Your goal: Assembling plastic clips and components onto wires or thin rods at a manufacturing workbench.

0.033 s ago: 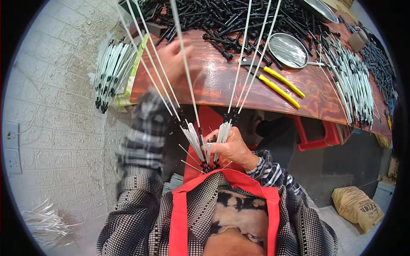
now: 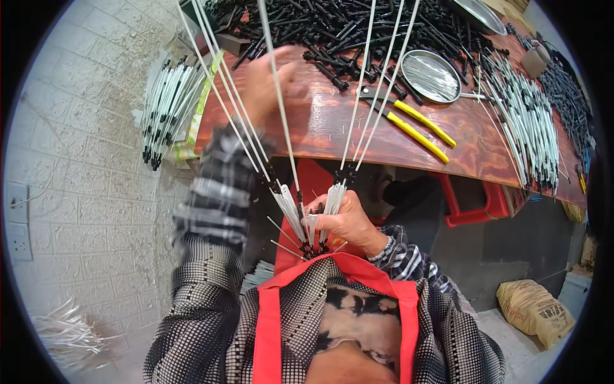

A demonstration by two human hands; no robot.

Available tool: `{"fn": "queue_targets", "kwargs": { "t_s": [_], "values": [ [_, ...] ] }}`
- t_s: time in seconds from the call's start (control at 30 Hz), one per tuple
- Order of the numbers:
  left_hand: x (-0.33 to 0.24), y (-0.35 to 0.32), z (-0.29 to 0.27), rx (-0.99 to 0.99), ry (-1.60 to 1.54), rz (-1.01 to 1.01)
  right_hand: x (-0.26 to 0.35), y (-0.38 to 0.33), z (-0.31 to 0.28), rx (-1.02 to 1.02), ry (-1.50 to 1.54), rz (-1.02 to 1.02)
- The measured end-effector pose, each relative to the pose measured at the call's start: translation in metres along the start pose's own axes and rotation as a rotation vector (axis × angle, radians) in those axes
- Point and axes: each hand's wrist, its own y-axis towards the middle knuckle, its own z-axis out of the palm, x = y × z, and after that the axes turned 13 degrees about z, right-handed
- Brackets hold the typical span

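Observation:
My right hand (image 2: pixel 352 221) is closed round a bundle of white rods with black joints (image 2: pixel 334 200), held upright against my red apron. It looks like a folded frame of ribs. From its black joints, several long thin white rods (image 2: pixel 387 77) fan out over the table. Over the table's left part my left hand (image 2: pixel 267 80) reaches forward with its fingers apart, slightly blurred. Nothing shows in it, and one long rod crosses in front. Just beyond its fingers lies a big heap of black stick-like plastic parts (image 2: pixel 332 32).
Yellow-handled pliers (image 2: pixel 419 134) lie on the reddish wooden table (image 2: pixel 320 131), beside a round metal dish (image 2: pixel 432 77) of thin pins. Bundles of white ribs lie left (image 2: pixel 167 109) and right (image 2: pixel 527 121). A red stool (image 2: pixel 476 217) stands beneath; a sack (image 2: pixel 534 313) lies on the floor.
My left hand has moved a little to the right and forward, toward the black parts. My right hand and the bundle stay where they were.

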Motion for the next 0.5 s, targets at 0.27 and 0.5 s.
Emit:
{"fn": "queue_targets", "kwargs": {
  "t_s": [0.27, 0.5],
  "values": [
    [0.026, 0.065, 0.051, 0.134, 0.345, -0.071, 0.008, -0.004, 0.002, 0.033, 0.07, 0.048],
    [0.057, 0.062, 0.029, -0.108, 0.005, -0.179, 0.005, -0.006, 0.006, 0.043, -0.024, -0.005]
  ]
}}
